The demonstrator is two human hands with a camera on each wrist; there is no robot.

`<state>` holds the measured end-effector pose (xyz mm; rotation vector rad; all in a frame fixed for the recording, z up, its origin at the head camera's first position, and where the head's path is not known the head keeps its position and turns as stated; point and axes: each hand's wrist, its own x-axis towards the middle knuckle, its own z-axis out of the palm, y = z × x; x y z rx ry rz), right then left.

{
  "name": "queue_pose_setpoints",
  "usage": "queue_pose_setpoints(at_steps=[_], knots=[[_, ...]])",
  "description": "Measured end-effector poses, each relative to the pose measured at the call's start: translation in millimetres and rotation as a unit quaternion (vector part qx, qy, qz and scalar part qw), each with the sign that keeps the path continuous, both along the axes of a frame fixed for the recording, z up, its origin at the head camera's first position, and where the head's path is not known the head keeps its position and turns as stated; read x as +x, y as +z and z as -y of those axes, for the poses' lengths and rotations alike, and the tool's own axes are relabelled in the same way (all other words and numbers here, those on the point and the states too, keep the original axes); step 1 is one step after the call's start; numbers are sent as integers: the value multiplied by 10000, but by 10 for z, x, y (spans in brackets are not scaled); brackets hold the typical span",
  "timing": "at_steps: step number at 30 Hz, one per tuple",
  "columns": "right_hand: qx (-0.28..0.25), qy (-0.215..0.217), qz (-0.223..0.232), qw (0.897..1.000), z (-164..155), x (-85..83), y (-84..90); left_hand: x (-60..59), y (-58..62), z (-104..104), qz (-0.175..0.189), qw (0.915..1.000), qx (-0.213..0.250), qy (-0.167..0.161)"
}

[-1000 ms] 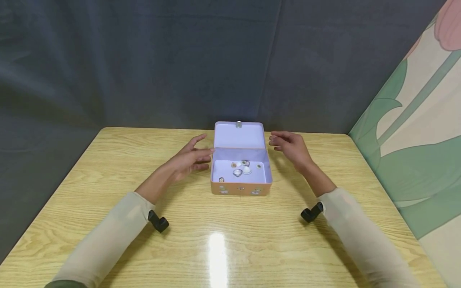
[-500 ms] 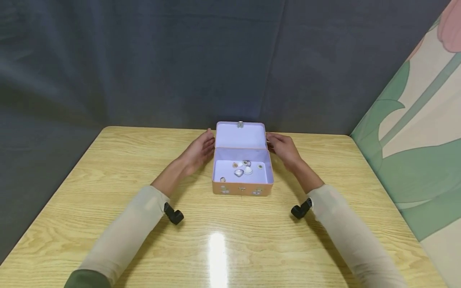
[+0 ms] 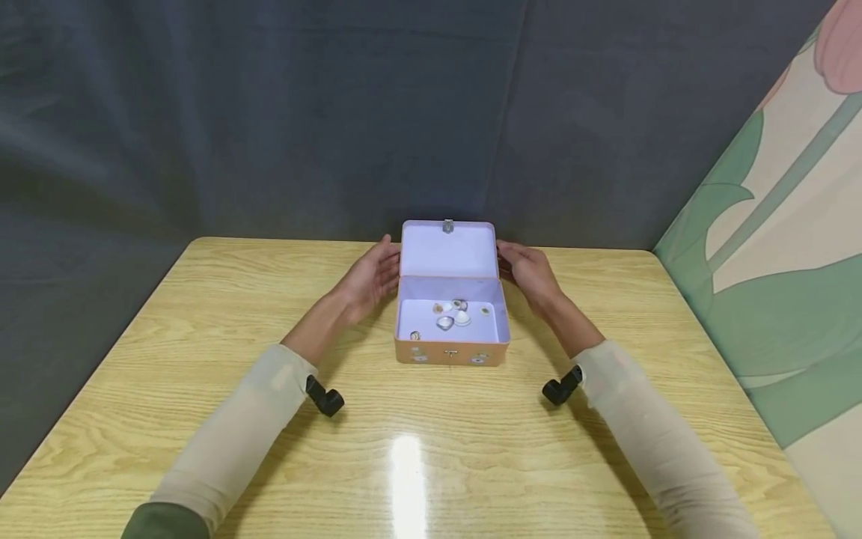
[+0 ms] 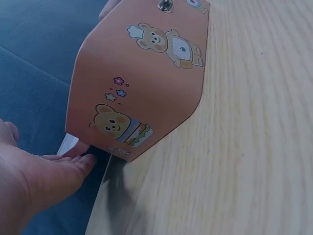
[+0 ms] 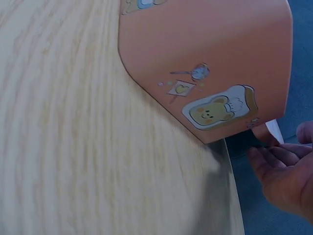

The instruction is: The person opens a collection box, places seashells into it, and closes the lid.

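An orange tin box (image 3: 451,355) with a lilac inside and cartoon bears on its outer walls stands on the table, its lid (image 3: 447,251) raised at the back. Inside lie several small seashells (image 3: 462,318). At the lid's left edge is my left hand (image 3: 367,281), palm turned inward and thumb up. My right hand (image 3: 528,277) lies along the opposite edge. Both wrist views show fairly straight fingers (image 4: 80,165) reaching behind the lid; the right fingertips (image 5: 261,154) are partly hidden by it.
A wood-grain table (image 3: 283,464) carries the box near its far edge. Behind hangs a dark curtain (image 3: 337,120); a flower-printed cloth (image 3: 795,247) borders the right side.
Both hands have moved inward to the lid's sides, and the left hand has turned palm inward. The lid's top edge has risen slightly since half a second ago. The shells lie unchanged.
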<state>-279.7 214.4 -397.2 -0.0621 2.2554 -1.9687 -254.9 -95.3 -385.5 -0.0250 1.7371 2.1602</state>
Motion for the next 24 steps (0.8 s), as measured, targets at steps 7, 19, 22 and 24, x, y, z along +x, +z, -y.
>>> queue_pose_setpoints(at_steps=[7, 19, 22, 24], knots=[[167, -152, -409, 9989, -46, -1, 100, -31, 76, 12, -124, 9998, -102, 134], [386, -315, -766, 9958, -69, -18, 257, -15, 252, 18, -657, 9961, -577, 83], [450, -344, -792, 9953, -69, -17, 276, -1, 273, 27, -827, 9938, -737, 95], [522, -352, -812, 9947, -69, -19, 289, 7, 283, 27, -894, 9929, -772, 125]])
